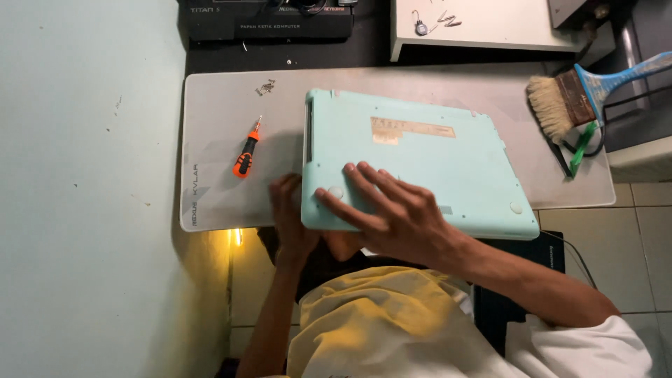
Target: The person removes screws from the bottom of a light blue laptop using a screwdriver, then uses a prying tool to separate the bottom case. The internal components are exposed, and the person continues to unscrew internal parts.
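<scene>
Fingers (353,183) of right hand (392,217) flat on mint laptop (420,161) (underside up); left hand (288,220) beneath.

Your left hand (288,213) slips partly under the near left corner of the mint-green closed laptop (420,164) lying bottom-up, so its fingertips are hidden. Your right hand (392,213) lies flat on that corner and covers part of the shell. Left of the laptop, a tiny cluster of small metal parts (265,87) is too small to identify. Right of the laptop, the blue-handled bristle brush (581,98) is cut off by the picture's edge.
</scene>
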